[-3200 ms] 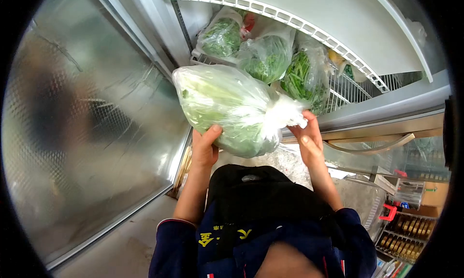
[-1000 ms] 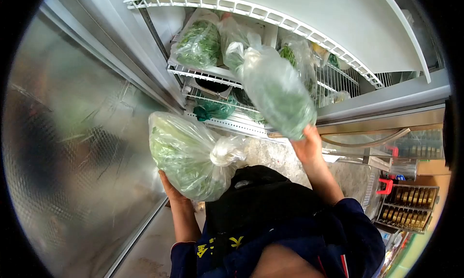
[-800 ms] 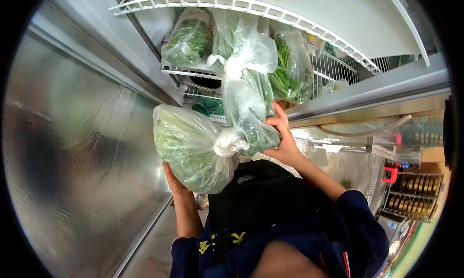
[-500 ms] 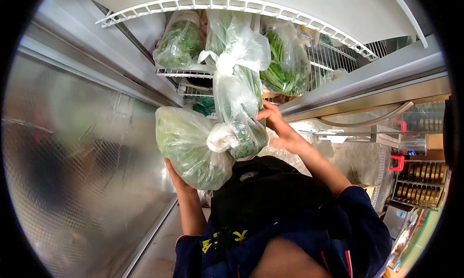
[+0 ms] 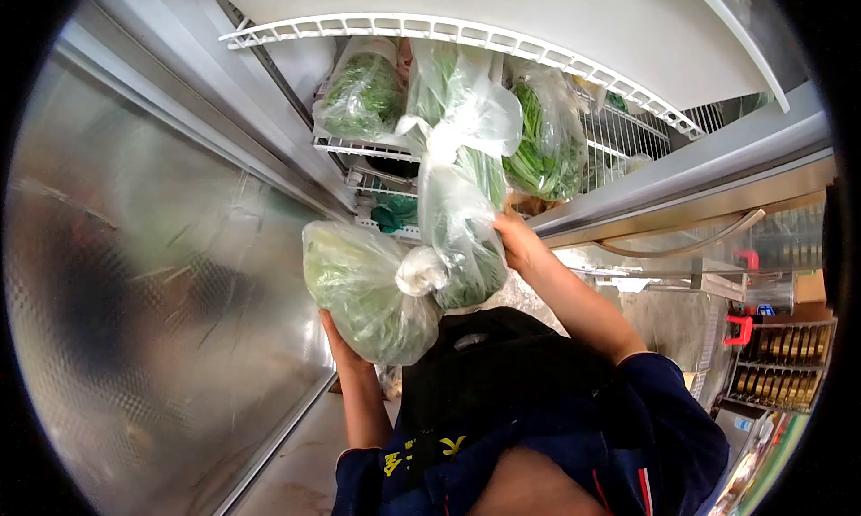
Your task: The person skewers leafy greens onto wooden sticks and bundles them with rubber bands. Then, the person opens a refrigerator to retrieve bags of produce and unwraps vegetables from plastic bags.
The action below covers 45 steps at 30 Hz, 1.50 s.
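A knotted clear bag of pale green vegetables (image 5: 359, 292) rests on my left hand (image 5: 339, 338), whose fingers are mostly hidden beneath it. To its right, a tied bag of darker greens (image 5: 466, 247) hangs upright below its white knot, touching the pale bag's knot. My right hand (image 5: 511, 236) holds this second bag from its right side, with the fingertips partly behind the plastic. Behind it on the fridge shelf stand a bag of leafy greens (image 5: 363, 94) at the left and a bag of long green stems (image 5: 543, 139) at the right.
A white wire shelf edge (image 5: 466, 30) curves above the bags. The metallic fridge door (image 5: 161, 292) stands at the left, and the fridge's door frame (image 5: 700, 188) runs along the right. Racks with brass-coloured pieces (image 5: 780, 359) and a red handle (image 5: 739, 329) are at the lower right.
The pale bag was first between both hands and is now on my left hand alone. My right hand has taken hold of the darker bag and brought it beside the pale one.
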{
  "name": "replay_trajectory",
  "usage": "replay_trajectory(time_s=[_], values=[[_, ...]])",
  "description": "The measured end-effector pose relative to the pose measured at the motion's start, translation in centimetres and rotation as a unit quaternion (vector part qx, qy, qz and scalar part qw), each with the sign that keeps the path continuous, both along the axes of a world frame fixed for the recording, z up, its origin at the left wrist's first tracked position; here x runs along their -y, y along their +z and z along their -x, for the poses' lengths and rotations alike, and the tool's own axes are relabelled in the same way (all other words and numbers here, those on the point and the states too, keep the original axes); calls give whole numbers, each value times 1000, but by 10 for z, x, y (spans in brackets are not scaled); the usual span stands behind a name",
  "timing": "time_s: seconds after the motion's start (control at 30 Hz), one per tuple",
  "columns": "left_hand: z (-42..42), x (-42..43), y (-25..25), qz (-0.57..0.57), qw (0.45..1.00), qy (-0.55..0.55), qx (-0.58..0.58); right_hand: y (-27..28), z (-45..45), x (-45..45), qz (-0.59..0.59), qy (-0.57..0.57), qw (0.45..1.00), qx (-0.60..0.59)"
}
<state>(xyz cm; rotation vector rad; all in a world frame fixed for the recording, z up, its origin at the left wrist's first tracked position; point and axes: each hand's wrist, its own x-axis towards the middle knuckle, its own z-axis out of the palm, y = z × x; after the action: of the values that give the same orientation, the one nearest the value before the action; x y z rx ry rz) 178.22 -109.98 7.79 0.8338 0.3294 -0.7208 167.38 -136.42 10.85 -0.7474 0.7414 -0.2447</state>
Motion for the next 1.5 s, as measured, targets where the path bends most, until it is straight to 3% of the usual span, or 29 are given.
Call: replay_trajectory(time_s=[0.07, 0.17, 0.27, 0.47, 0.5, 0.63, 0.8, 0.87, 0.93, 1.03, 1.13, 1.17, 1.27, 1.3, 1.43, 1.5], values=[[2, -3, 0, -28, 999, 8, -14, 2, 15, -3, -15, -33, 999, -35], [3, -11, -8, 8, 1000, 12, -26, 49, 44, -24, -10, -49, 995, -91], [2, -14, -9, -12, 1000, 15, -11, 41, 82, -21, -38, -92, 987, -129], [-3, -18, -19, 1, 1000, -6, -5, 37, 106, -5, -89, -211, 973, -1], [-3, -17, -20, 5, 1000, -7, -5, 38, 106, -1, -53, -177, 983, 9], [-4, -16, -22, 15, 1000, -14, -6, 72, 72, 16, 118, -60, 991, 4], [-2, -16, -25, 24, 1000, -11, 13, 97, -7, 47, 150, -101, 983, -32], [0, -19, -23, 25, 1000, 7, -6, 80, -46, 80, 133, -112, 985, 7], [2, -22, -24, 19, 999, 23, -17, 63, -80, 116, 177, -99, 978, -43], [5, -28, -24, 7, 999, 45, -12, 55, -108, 114, 446, -140, 875, -125], [14, -36, -16, -3, 998, 68, -6, 49, -114, 99, 774, -157, 602, -120], [15, -37, -15, -8, 997, 75, -9, 56, -111, 86, 812, -160, 549, -115], [13, -42, -16, -6, 996, 85, 1, 65, -102, 72, 840, 134, 510, -126], [15, -40, -18, -1, 996, 87, 7, 51, -101, 76, 849, 157, 479, -158], [14, -38, -10, 6, 996, 84, 12, 42, -124, 99, 762, 216, 590, -159], [13, -33, -6, -12, 996, 90, 14, 44, -139, 117, 700, 266, 622, -228]])
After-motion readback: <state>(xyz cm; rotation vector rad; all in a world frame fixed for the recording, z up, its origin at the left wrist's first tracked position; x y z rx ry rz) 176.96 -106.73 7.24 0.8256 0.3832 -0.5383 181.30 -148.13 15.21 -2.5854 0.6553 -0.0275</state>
